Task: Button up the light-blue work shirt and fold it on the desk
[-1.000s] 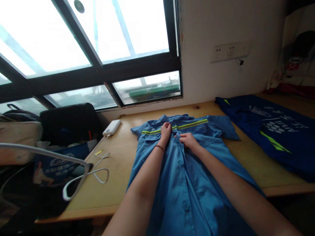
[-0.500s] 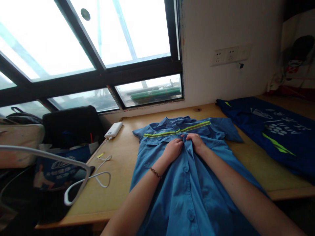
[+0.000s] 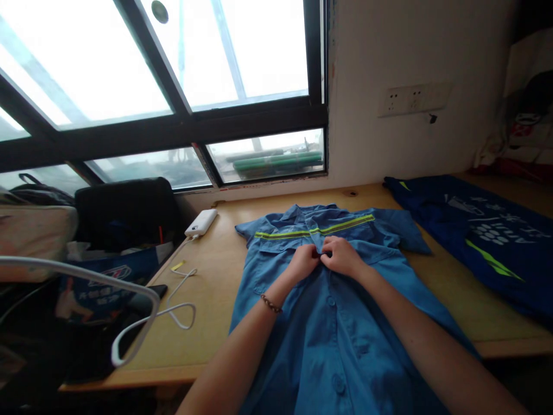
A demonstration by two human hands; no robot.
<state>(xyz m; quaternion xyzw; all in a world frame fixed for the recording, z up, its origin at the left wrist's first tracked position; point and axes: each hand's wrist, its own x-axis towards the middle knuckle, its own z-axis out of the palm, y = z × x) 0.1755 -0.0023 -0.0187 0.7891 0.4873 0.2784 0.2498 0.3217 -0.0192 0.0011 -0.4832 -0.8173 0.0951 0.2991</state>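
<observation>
The shirt (image 3: 317,346) lies across the table (image 3: 216,300) at lower centre of the frame — left hand (image 3: 303,263) and right hand (image 3: 344,257) side by side mid-frame, fingers (image 3: 332,242) pinching its front just below the stripe (image 3: 352,223).

Bright dark-framed window (image 3: 254,52), pale wall (image 3: 363,144), wooden table (image 3: 207,300) below.

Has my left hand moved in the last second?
Yes, toward you: judged against the white device, your left hand now sits lower in view, on the blue shirt below its stripe.
</observation>
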